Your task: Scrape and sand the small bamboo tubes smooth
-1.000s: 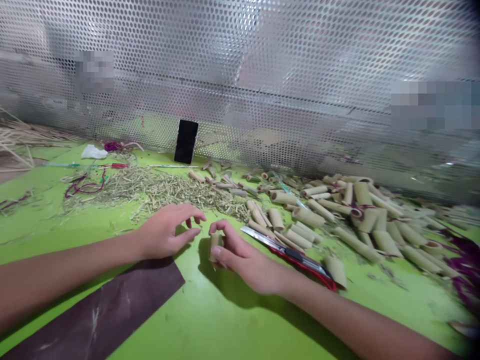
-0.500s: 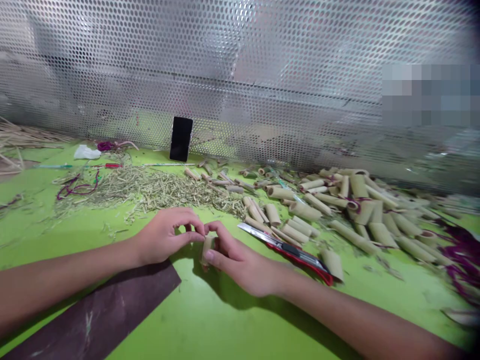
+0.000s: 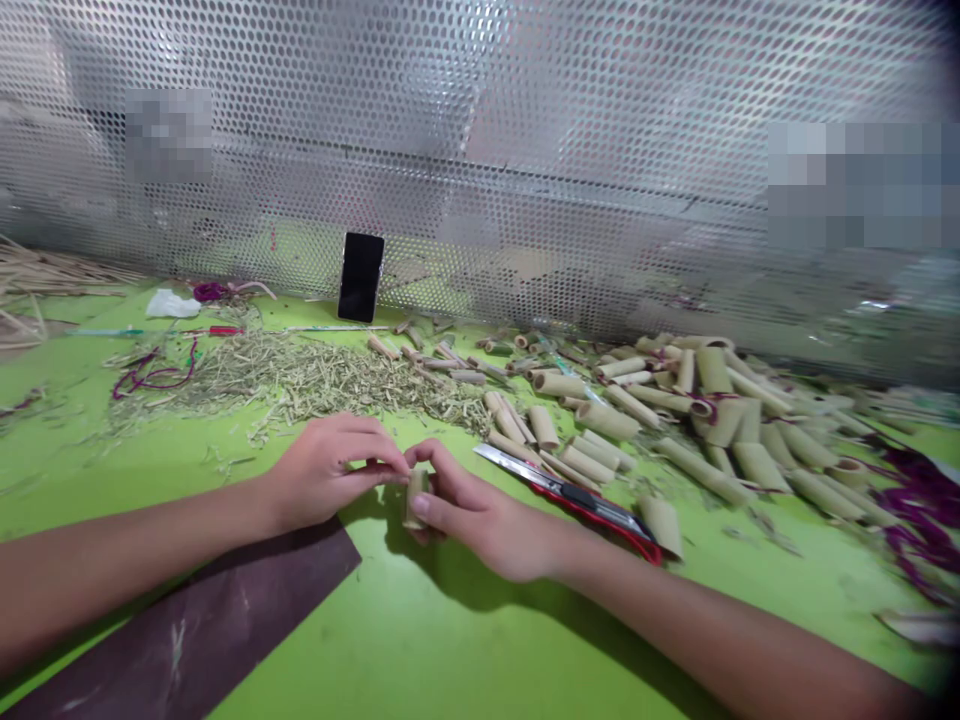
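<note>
A short, pale green bamboo tube (image 3: 415,500) stands roughly upright between the thumb and fingers of my right hand (image 3: 487,515), just above the green tabletop. My left hand (image 3: 330,475) meets it from the other side, thumb and fingertips pinched together at the tube's upper end. Whatever lies in that pinch is too small to make out. Beneath my left wrist lies a dark brown sheet (image 3: 225,620). A red and black utility knife (image 3: 574,500) rests to the right of my right hand, its blade extended.
Cut bamboo tubes (image 3: 724,420) are heaped at the right, with purple string (image 3: 919,520) beyond them. Thin shavings (image 3: 337,375) cover the table ahead of my hands. A black phone (image 3: 361,278) leans against the perforated metal screen (image 3: 480,180) at the back.
The bamboo tube has turned slightly in my right hand and sits a little higher. My left fingers have drawn flatter and closer together. The knife has stayed put.
</note>
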A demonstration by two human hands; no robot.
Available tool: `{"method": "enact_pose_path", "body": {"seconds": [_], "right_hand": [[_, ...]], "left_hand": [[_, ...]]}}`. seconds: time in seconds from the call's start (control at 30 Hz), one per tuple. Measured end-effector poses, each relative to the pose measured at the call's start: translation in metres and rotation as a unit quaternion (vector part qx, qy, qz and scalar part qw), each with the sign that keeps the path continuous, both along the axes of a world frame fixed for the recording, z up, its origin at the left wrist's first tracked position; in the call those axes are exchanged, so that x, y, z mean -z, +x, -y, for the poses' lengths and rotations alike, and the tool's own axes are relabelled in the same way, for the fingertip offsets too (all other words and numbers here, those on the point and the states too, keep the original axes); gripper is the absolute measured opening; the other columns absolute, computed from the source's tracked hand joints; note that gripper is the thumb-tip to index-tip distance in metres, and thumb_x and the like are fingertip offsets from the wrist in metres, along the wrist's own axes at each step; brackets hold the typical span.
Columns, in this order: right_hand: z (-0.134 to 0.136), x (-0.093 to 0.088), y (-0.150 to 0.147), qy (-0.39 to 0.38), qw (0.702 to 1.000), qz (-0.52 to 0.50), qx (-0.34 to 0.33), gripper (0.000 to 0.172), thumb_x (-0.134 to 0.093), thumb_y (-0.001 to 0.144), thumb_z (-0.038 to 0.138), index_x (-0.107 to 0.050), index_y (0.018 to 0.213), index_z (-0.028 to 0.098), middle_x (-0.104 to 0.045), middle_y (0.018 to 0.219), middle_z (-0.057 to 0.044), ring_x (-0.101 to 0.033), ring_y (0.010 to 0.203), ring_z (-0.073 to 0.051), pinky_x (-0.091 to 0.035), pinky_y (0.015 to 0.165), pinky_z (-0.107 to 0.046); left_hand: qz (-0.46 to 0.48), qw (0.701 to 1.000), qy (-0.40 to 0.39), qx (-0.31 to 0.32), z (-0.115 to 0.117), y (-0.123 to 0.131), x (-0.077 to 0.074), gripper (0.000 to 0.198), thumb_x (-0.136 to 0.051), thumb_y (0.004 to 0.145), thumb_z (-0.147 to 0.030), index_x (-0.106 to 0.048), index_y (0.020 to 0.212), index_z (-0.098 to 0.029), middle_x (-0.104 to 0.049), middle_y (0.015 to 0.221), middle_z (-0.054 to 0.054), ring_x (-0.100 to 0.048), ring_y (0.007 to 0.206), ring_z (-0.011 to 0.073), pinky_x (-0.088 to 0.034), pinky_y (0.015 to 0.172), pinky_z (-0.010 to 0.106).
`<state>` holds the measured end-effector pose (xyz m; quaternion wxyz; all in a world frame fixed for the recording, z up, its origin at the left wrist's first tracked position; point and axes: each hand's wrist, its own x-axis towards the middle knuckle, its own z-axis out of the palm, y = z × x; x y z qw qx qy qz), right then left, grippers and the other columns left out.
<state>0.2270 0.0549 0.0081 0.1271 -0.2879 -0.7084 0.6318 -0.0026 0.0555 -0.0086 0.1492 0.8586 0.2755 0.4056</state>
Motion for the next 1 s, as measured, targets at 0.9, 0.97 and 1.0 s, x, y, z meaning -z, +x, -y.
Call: {"method": "enact_pose_path", "body": {"seconds": [0.9, 0.97, 1.0], "right_hand": [[-0.024, 0.014, 0.007, -0.236, 0.967, -0.068, -0.066, 0.039, -0.066, 0.095, 0.056, -0.048, 0.106, 0.023, -0.052, 0.066, 0.007, -0.038, 0.052, -0.008, -0.028, 0.05, -0.022], [-0.024, 0.014, 0.007, -0.237, 0.967, -0.076, -0.057, 0.039, -0.067, 0.095, 0.055, -0.048, 0.107, 0.023, -0.053, 0.068, 0.006, -0.039, 0.053, -0.008, -0.028, 0.05, -0.022], [-0.023, 0.015, 0.006, -0.236, 0.967, -0.081, -0.054, 0.038, -0.066, 0.095, 0.054, -0.048, 0.107, 0.023, -0.054, 0.069, 0.006, -0.04, 0.053, -0.008, -0.028, 0.05, -0.022]], "left_hand": [[-0.134, 0.984, 0.115, -0.009, 0.003, -0.001, -0.001, 0.025, -0.041, 0.109, -0.024, -0.062, 0.097, -0.018, -0.073, 0.09, 0.002, -0.064, 0.078, 0.0154, -0.04, 0.077, 0.029], [-0.148, 0.982, 0.113, -0.016, 0.004, 0.0, 0.0, 0.026, -0.039, 0.11, -0.024, -0.061, 0.098, -0.018, -0.072, 0.091, 0.002, -0.063, 0.078, 0.016, -0.04, 0.076, 0.029], [-0.153, 0.982, 0.111, -0.018, 0.004, 0.0, 0.001, 0.026, -0.038, 0.11, -0.024, -0.06, 0.098, -0.018, -0.072, 0.092, 0.002, -0.063, 0.079, 0.0164, -0.04, 0.076, 0.03]]}}
